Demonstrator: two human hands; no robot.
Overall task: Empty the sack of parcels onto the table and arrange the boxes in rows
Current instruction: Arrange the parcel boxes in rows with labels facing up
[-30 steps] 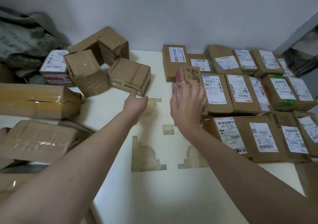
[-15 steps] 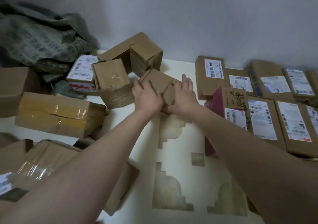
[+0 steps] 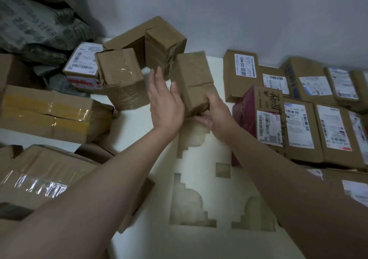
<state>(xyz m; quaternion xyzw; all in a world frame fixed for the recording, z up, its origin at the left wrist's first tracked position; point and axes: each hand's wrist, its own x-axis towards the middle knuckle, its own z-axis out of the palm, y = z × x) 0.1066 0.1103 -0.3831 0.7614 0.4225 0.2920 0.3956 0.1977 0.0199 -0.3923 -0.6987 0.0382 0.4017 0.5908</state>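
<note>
Brown cardboard, taped, no label on the faces that show: held box (image 3: 191,81) at about 12 o'clock from view centre, raised off the surface (image 3: 209,244) and tilted, far end towards the wall; right hand (image 3: 217,115) grips its near end, fingers (image 3: 201,119) curled under the bottom edge, thumb on the right face; left hand (image 3: 165,103) flat beside the box's left face, fingers straight and together, thumb tip at the box edge; whether the palm touches, cannot tell.

Sack (image 3: 39,19), grey-green, slumped at 10 o'clock against the wall; looks emptied or nearly so; inside not visible.

Done, as judged: sorted rows (image 3: 298,127) at 3 o'clock, labels up, boxes edge to edge, at least three rows deep; maroon box (image 3: 245,115) stands at the left end of the middle row, nearest the right hand.

Left to do: unsorted heap from 9 to 12 o'clock; yellow-taped box (image 3: 45,115), white-labelled box (image 3: 83,67), clear-taped box (image 3: 121,79), two leaning boxes (image 3: 159,39) at the back; large flat box (image 3: 39,179) at 8 o'clock; at least six to place besides the one in hand.

Estimate: more than half through; emptying appears finished, arranging not yet.
</note>
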